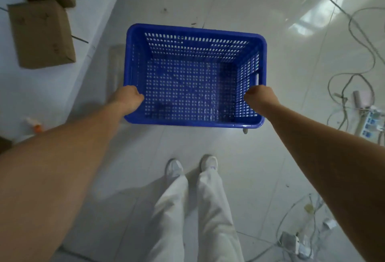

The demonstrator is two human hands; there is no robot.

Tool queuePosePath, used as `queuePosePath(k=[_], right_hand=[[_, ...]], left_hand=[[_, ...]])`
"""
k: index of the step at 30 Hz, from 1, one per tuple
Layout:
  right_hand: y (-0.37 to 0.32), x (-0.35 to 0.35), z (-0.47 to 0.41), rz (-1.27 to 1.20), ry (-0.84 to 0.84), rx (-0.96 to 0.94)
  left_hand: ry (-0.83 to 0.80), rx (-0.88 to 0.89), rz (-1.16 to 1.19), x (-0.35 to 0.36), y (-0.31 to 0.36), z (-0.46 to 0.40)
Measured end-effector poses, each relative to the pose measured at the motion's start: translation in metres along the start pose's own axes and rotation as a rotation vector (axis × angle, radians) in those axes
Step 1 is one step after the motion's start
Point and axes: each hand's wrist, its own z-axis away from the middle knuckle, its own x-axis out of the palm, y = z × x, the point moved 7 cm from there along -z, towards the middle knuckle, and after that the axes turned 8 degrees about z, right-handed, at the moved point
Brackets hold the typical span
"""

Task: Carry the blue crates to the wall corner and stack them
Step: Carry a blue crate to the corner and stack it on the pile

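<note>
A blue perforated plastic crate [194, 36] hangs level above the white tiled floor, straight ahead of my feet, and nothing lies inside it. My left hand [127, 99] grips its left side wall near the rim. My right hand [260, 97] grips the right side wall just below a handle slot. The fingers of both hands are hidden behind the walls. Only this one crate is in view.
Brown cardboard boxes [41, 34] lie on a pale raised surface at the upper left. Loose cables [354, 70] and a power strip [369, 124] sprawl over the floor on the right. More adapters [295, 243] lie at the lower right. My white shoes [191, 167] stand below the crate.
</note>
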Motion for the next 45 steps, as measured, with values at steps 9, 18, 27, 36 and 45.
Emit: queuePosePath(k=[9, 18, 27, 36, 45], right_hand=[[0.031, 0.056, -0.102, -0.025, 0.01, 0.048], [0.085, 0.096, -0.159, -0.009, 0.084, 0.138], [0.103, 0.104, -0.191, 0.019, 0.175, 0.263], [0.114, 0.109, -0.222, -0.207, 0.174, 0.342], [0.131, 0.118, -0.234, -0.449, 0.188, 0.461]], left_hand=[[0.163, -0.063, -0.02, 0.039, -0.047, -0.093], [0.159, -0.222, -0.102, 0.066, -0.062, -0.156], [0.198, -0.339, -0.159, 0.091, -0.06, -0.192], [0.488, -0.3, -0.177, 0.071, -0.056, -0.205], [0.423, -0.388, 0.201, 0.061, -0.092, -0.223]])
